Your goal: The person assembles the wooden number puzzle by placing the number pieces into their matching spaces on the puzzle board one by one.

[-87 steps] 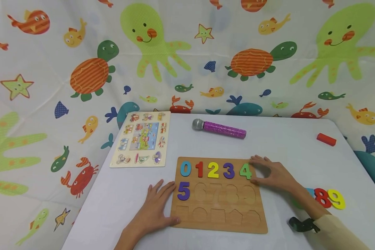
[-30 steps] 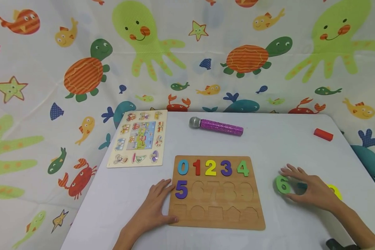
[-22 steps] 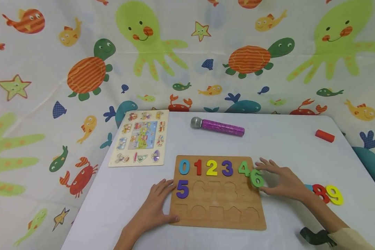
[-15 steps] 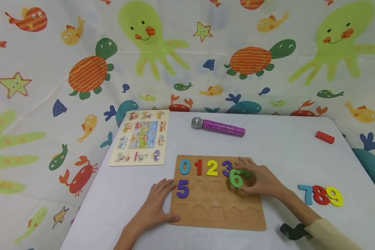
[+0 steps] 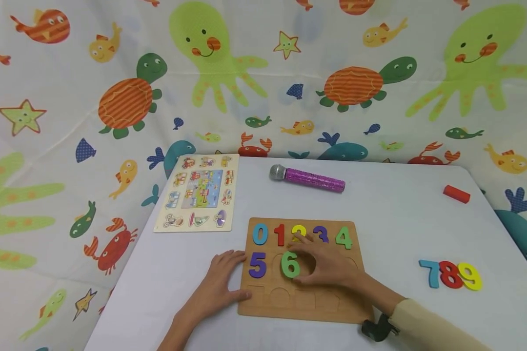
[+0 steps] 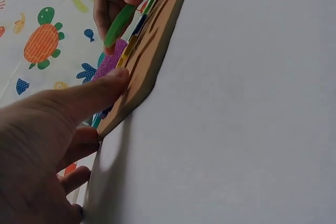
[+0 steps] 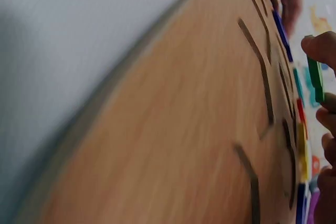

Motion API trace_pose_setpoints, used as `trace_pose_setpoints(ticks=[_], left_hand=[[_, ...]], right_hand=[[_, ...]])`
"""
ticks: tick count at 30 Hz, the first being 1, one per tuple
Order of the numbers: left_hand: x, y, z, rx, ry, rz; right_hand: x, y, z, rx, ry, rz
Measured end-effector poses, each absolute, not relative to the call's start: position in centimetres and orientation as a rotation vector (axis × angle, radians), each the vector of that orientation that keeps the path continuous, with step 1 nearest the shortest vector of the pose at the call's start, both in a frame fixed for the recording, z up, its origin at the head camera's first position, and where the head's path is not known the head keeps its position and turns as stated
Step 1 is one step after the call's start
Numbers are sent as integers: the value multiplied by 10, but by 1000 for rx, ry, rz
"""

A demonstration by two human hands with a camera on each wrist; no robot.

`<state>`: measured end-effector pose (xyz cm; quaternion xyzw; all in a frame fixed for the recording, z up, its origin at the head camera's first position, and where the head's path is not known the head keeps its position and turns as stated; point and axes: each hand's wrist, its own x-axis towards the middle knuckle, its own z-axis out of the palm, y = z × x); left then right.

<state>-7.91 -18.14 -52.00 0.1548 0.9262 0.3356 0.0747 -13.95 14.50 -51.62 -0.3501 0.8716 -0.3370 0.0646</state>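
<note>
In the head view, the right hand (image 5: 329, 265) pinches the green 6 (image 5: 285, 263) between thumb and fingers over the wooden board's (image 5: 305, 314) middle row, right of the purple 5 (image 5: 257, 269). Both wrist views show the green piece (image 6: 118, 25) (image 7: 315, 80) edge-on, raised above the board. The left hand (image 5: 215, 285) lies spread at the board's left edge, its thumb resting on the wood (image 6: 147, 74). Along the top row stand 0 (image 5: 255, 234), 1, 2, 3 and 4 (image 5: 344, 240); the right hand's fingers partly cover the 2 and 3.
Blue 7 (image 5: 434, 274), red 8 (image 5: 442, 274) and yellow 9 (image 5: 477, 279) lie on the white table right of the board. Farther back are a picture puzzle (image 5: 164, 219), a purple microphone (image 5: 314, 180) and a red block (image 5: 456, 194).
The right hand first left the 4 for the green 6 at the right, took hold of it and carried it leftward over the board. The left hand has stayed at the left edge.
</note>
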Motion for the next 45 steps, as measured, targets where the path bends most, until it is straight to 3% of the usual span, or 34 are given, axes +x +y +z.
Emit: trace_pose_setpoints(ticks=[16,45], left_hand=[[-93,-186,-527,373,2722,1219],[-93,-184,-530,368,2740,1196]], right_hand=[[-136,125,-527,-1035,2704,-966],[-132,119,-530,-932,2732,-927]])
